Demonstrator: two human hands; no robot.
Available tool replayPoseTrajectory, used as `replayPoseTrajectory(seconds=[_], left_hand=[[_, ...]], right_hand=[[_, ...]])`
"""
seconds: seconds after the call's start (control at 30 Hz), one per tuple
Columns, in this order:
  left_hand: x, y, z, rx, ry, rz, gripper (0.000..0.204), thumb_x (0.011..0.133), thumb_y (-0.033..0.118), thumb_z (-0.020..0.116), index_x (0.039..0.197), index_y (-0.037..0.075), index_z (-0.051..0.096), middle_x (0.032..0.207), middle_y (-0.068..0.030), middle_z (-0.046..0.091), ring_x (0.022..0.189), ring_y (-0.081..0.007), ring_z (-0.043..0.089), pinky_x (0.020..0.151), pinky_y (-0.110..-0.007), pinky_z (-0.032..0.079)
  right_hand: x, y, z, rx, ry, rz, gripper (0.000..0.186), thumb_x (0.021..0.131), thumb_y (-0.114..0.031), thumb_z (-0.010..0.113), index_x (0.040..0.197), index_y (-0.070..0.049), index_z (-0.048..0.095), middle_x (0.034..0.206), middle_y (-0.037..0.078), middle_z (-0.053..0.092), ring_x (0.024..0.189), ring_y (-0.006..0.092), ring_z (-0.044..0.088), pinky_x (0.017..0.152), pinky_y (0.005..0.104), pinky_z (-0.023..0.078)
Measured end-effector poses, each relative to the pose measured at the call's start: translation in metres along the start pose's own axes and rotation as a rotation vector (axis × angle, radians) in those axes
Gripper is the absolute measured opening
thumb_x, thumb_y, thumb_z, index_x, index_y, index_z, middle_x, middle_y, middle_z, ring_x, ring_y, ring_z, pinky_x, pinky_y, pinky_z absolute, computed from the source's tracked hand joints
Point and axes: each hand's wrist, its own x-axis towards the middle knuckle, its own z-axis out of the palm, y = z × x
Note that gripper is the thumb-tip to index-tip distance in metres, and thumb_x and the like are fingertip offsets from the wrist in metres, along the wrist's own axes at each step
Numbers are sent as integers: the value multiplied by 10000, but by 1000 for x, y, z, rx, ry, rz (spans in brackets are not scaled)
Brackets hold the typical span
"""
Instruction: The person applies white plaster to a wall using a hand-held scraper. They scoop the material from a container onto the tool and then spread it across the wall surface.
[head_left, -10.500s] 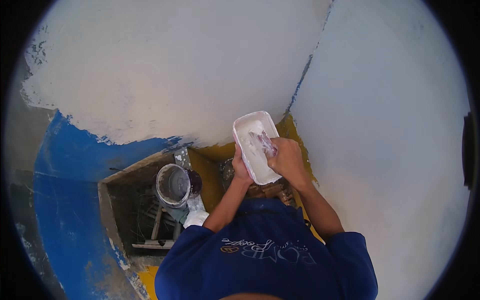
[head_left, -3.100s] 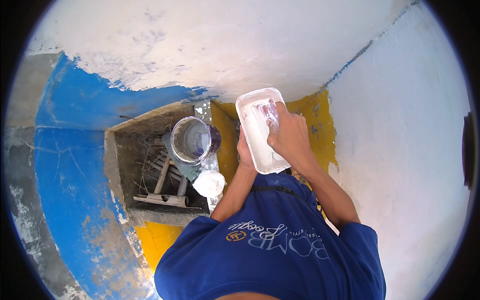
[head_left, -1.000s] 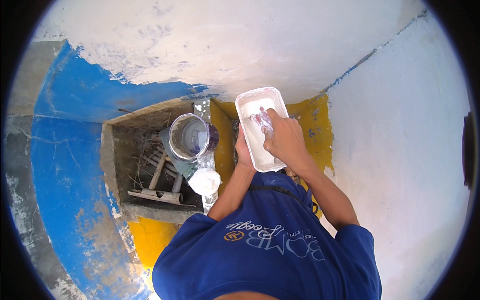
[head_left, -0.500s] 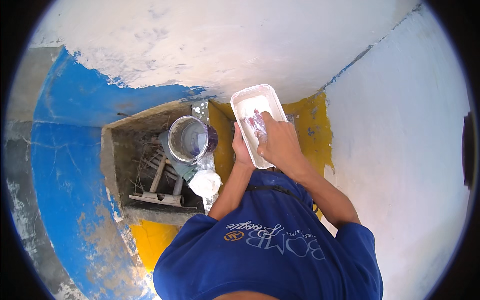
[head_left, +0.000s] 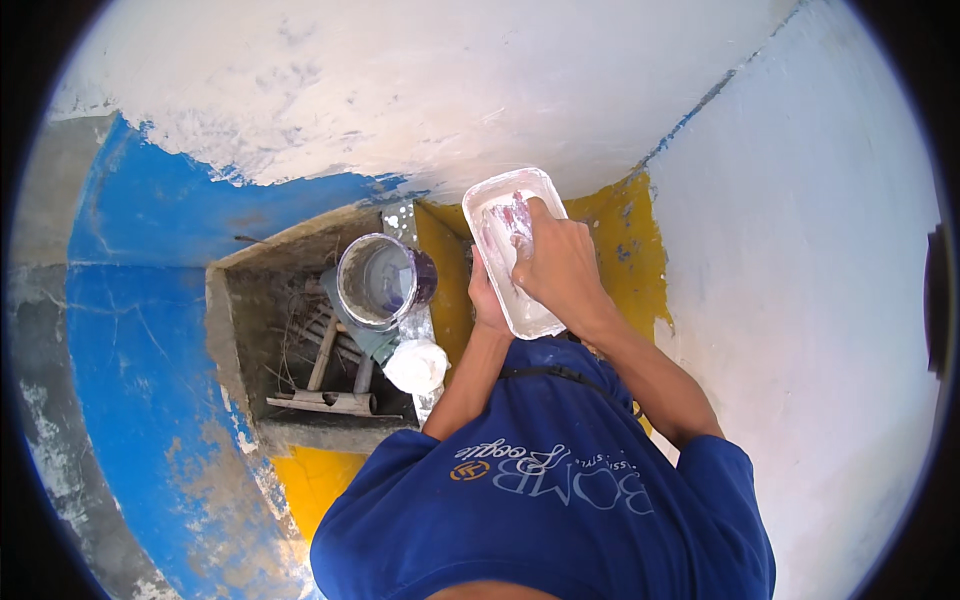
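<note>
Half-curled left hand grips white rectangular tray; tightly curled right hand holds, partly hides paint-smeared tool. Left: dark round bucket partly screens grey concrete recess; nearer, white rounded bundle.

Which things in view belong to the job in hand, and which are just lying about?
In the job:
- white tray, in the left hand
- white-smeared tool, in the right hand
- dark bucket, probably; smeared rim

Apparently lying about:
- bamboo pieces
- white bundle, use unclear
</note>
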Motion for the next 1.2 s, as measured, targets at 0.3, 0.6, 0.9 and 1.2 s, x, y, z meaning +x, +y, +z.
replayPoseTrajectory(seconds=[0.3,0.6,0.9,1.2], left_hand=[[-2,5,3,5,-23,-2,586,1048,488,287,1476,100,385,1421,-111,504,1296,-285,497,1111,-450,382],[0,7,1,38,-23,-50,598,1049,491,285,1505,109,346,1466,-102,464,1340,-282,454,1139,-452,342],[0,10,6,74,-115,-1,653,1036,521,312,1499,61,338,1478,-133,449,1340,-290,459,1129,-458,352],[4,6,-5,55,61,5,644,1034,535,312,1464,62,387,1391,-135,526,1257,-282,530,1075,-441,417]], right_hand=[[1,-1,-2,80,-44,72,353,667,1,612,994,110,534,698,324,605,675,496,620,670,552,484],[3,-7,-4,104,1,79,385,651,-17,621,1001,116,532,658,324,590,640,499,607,665,553,487],[4,-2,-19,-33,24,-38,357,728,-16,606,1070,72,551,665,261,612,632,457,617,630,533,479],[-18,7,-4,-122,-160,18,340,718,-25,617,1053,-8,565,700,236,633,659,451,633,631,537,491]])
